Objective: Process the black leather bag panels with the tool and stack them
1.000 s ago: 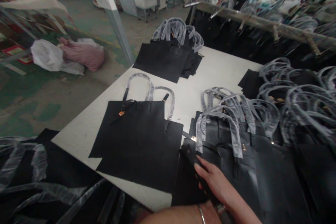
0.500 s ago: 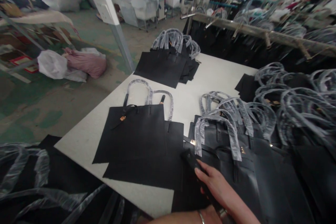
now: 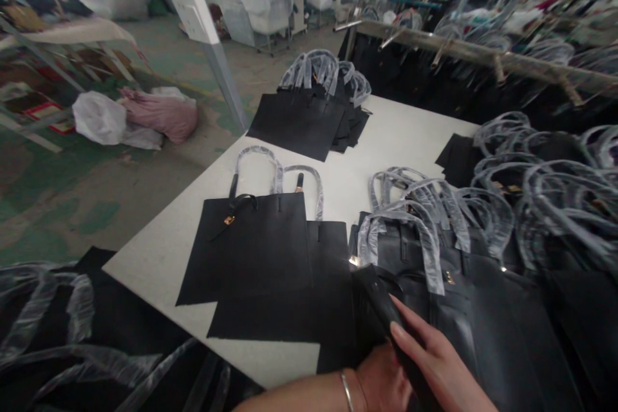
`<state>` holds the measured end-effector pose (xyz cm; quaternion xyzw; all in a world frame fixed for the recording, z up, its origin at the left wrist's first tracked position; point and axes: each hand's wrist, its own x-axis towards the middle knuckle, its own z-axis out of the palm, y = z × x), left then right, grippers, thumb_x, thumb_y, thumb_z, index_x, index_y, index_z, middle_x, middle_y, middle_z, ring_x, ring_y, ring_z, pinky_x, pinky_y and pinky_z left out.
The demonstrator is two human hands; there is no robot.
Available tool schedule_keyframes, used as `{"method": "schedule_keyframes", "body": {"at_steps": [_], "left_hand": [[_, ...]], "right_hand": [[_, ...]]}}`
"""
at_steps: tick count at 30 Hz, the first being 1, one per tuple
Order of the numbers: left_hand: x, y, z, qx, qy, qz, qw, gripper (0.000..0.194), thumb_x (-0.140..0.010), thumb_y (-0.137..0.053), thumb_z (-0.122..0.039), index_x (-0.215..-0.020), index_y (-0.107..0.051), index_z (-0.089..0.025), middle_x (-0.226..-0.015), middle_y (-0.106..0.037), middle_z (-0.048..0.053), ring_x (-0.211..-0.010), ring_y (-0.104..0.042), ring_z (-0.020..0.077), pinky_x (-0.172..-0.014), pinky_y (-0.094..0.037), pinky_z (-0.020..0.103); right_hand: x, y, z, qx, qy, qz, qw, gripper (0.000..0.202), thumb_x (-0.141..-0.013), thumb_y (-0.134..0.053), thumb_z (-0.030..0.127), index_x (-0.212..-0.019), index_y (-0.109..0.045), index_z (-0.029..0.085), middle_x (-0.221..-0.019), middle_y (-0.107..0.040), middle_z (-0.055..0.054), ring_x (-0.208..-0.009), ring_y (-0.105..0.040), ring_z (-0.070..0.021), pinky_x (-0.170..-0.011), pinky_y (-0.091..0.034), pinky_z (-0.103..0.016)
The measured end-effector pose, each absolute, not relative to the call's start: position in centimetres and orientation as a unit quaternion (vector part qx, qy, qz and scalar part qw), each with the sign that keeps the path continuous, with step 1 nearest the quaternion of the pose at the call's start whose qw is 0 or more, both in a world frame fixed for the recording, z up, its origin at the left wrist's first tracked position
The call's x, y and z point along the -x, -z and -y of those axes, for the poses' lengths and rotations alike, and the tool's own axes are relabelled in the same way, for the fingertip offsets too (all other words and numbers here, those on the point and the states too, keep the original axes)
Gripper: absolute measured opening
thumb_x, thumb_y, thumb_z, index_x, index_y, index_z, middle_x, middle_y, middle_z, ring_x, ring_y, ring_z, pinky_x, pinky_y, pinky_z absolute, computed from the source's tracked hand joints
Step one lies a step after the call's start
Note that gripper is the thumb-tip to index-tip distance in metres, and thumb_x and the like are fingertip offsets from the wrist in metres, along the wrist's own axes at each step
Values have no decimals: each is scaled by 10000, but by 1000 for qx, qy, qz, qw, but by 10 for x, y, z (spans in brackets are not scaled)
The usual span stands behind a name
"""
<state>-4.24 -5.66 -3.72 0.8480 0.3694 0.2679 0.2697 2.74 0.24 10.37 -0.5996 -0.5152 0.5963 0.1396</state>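
Observation:
My right hand (image 3: 434, 351) is closed around a long black leather-like piece (image 3: 381, 302), with the thumb on its upper side. The piece slants up and left; its exact kind is unclear. Just below, my left hand (image 3: 381, 376), a bracelet at its wrist, is curled against the lower part, its fingertips mostly hidden. To the left, a black tote bag (image 3: 255, 251) with plastic-wrapped handles and a gold clasp lies flat, overlapping another black bag (image 3: 280, 322). Right of the hands are more black bags (image 3: 454, 309) with wrapped handles.
Everything lies on a white table (image 3: 164, 241). A stack of black bags (image 3: 294, 122) is at its far side. A metal post (image 3: 222, 77) rises beside the left edge, and a rail with pegs (image 3: 449, 51) runs behind. More bags (image 3: 120, 328) are at lower left.
Both hands have shifted: the right hand with the black piece moved right and slightly down, and more of the left forearm shows. The flat bags at left moved slightly right in view.

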Motion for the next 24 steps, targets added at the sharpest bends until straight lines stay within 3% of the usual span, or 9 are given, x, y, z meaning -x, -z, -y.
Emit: {"method": "schedule_keyframes", "body": {"at_steps": [2,5,10,14,18,20,24], "left_hand": [[62,37,45,-787,-311,-447,291,315,-844,-504,-160,-1156,-543,-143,-1144,-595,111,-1079,-553,225,-939,-480,328],[98,28,20,-680,-367,-578,263,339,-862,-423,-121,-1183,-520,-172,-1242,-536,109,-1174,-489,228,-1017,-424,383],[133,7,-13,-629,-293,-699,173,296,-900,-464,-189,-1189,-525,-210,-1300,-494,98,-1198,-456,257,-993,-404,445],[126,-9,-34,-730,-224,-635,114,358,-895,-527,-276,-1240,-500,-184,-1336,-466,119,-1215,-427,269,-1001,-364,435],[113,-20,-66,-817,-98,-564,68,182,-887,-475,-150,-1009,-609,-140,-1044,-600,123,-1022,-524,268,-910,-380,439],[109,-24,-80,-840,-72,-535,57,204,-889,-425,-89,-918,-621,-135,-923,-614,109,-937,-545,251,-863,-391,416],[100,-41,-95,-888,-74,-451,52,206,-905,-423,-82,-982,-598,-158,-874,-616,65,-859,-556,206,-821,-399,353]], "right_hand": [[-42,-107,5,603,-599,507,147,672,-735,-642,538,-1310,-570,198,-941,-737,-64,-799,-661,-234,-705,-537,-304],[-59,-111,17,624,-616,460,137,760,-761,-603,574,-1408,-443,209,-762,-717,-22,-650,-628,-199,-601,-519,-280],[-83,-117,34,673,-585,422,165,880,-712,-609,637,-1427,-397,170,-661,-662,3,-644,-603,-193,-595,-497,-263],[-99,-120,42,694,-580,389,173,968,-674,-605,655,-1445,-345,132,-558,-610,23,-567,-566,-197,-525,-465,-274],[-112,-119,53,712,-573,354,199,1002,-647,-619,639,-1442,-328,104,-522,-581,31,-515,-527,-190,-464,-420,-273],[-118,-117,61,706,-581,337,224,994,-652,-624,625,-1439,-326,96,-533,-576,33,-526,-526,-186,-471,-420,-269],[-127,-108,77,705,-583,305,264,1005,-632,-661,599,-1430,-342,78,-560,-568,37,-554,-536,-175,-489,-427,-257]]}}
